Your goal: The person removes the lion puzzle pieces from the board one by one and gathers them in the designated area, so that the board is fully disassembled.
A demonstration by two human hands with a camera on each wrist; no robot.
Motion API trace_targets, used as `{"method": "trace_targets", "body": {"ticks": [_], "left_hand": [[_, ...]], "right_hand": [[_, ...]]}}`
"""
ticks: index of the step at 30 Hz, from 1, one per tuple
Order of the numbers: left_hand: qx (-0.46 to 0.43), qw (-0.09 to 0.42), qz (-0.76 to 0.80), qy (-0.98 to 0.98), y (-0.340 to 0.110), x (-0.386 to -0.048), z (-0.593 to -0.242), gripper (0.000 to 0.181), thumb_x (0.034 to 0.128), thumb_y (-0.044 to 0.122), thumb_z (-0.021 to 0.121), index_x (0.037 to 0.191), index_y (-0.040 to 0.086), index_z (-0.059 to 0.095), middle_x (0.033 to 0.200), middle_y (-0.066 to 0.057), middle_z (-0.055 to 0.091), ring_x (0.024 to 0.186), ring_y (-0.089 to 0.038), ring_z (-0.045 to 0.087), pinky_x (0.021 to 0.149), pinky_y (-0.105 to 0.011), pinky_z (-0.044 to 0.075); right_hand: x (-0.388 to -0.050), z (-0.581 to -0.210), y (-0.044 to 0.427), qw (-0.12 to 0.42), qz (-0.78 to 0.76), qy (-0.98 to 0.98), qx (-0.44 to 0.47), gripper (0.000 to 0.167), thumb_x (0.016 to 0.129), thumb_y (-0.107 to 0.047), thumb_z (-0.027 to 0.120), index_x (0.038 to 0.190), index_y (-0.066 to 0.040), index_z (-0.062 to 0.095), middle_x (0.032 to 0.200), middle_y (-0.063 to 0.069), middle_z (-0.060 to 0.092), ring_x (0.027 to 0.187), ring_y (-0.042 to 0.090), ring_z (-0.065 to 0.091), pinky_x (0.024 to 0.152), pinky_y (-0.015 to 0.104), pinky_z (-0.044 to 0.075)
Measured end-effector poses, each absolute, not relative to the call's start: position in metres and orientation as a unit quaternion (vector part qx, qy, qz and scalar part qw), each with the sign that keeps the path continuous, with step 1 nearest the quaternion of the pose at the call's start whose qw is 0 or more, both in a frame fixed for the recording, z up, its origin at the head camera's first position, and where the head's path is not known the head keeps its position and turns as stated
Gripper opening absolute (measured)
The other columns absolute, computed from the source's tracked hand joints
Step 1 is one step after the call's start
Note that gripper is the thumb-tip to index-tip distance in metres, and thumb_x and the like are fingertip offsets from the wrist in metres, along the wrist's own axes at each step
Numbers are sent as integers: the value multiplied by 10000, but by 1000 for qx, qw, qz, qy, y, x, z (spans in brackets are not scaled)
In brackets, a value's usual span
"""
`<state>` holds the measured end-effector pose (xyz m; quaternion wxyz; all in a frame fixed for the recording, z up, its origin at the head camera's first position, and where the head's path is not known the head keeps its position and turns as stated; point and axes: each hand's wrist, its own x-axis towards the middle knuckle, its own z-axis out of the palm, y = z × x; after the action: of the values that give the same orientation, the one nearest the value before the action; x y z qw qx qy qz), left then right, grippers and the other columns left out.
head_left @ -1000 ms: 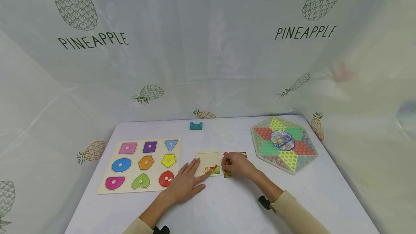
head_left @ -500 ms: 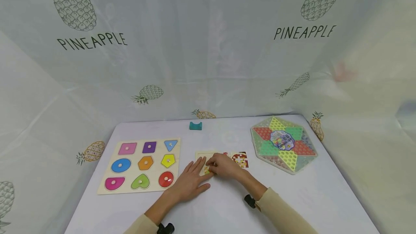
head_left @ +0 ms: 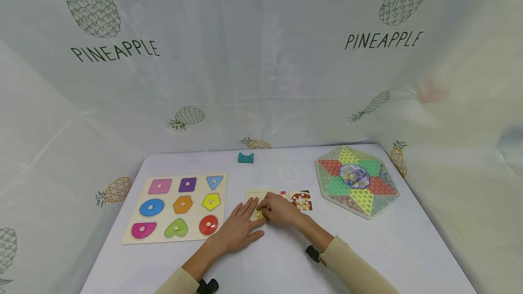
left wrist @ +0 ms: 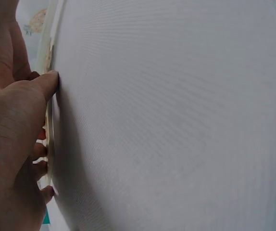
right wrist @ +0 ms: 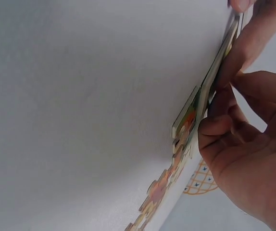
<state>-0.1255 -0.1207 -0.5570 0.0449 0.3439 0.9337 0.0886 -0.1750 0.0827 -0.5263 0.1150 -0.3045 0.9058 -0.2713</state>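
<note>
A small pale jigsaw board [head_left: 254,193] lies mid-table under both hands. Spread fingers of my left hand [head_left: 234,235] rest on its left and near side, steadying it flat. My right hand [head_left: 281,210] is over the board's right part, its fingers curled and pinching a jigsaw piece that they mostly hide. Part of the coloured picture shows between the two hands. Just right of the board lie loose jigsaw pieces [head_left: 302,200]. In the right wrist view, a green-edged piece [right wrist: 186,115] lies against the board's edge, beside the curled fingers.
To the left, a wooden shape puzzle [head_left: 196,210] holds coloured knobbed shapes. A hexagonal Chinese checkers board [head_left: 355,180] lies at the back right. Near the far edge stands a small teal block [head_left: 246,158]. A pineapple-print curtain [head_left: 261,58] hangs behind the table.
My right hand has moved left from the loose pieces to the board, then stayed there with small finger movements. My left hand has shifted slightly right and remains on the board.
</note>
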Motion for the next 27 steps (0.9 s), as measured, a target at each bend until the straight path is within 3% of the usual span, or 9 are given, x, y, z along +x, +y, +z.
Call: {"method": "trace_targets", "body": {"ticks": [6, 17, 27], "left_hand": [[354, 33, 88, 931, -120, -126, -555, 460, 1024, 508, 487, 1427, 310, 587, 1661, -155, 212, 1543, -353, 147, 1203, -578, 223], [355, 30, 78, 931, -119, -125, -553, 424, 1024, 503, 494, 1382, 317, 623, 1633, -134, 299, 1539, -360, 161, 1197, -580, 241], [354, 27, 80, 932, -121, -125, -558, 443, 1027, 508, 487, 1416, 327, 594, 1640, -139, 279, 1540, -357, 157, 1197, -583, 238]], "right_hand": [[-175, -525, 80, 106, -262, 912, -297, 190, 966, -66, 601, 1079, -62, 754, 1000, 11, 656, 807, 55, 540, 755, 247, 520], [-175, -527, 76, 118, -305, 901, -285, 92, 968, -127, 648, 884, -149, 678, 825, -78, 552, 713, 45, 498, 621, 205, 451], [-176, -527, 77, 130, -318, 896, -283, 73, 944, -106, 667, 896, -159, 681, 802, -102, 567, 709, 34, 522, 639, 203, 469]]}}
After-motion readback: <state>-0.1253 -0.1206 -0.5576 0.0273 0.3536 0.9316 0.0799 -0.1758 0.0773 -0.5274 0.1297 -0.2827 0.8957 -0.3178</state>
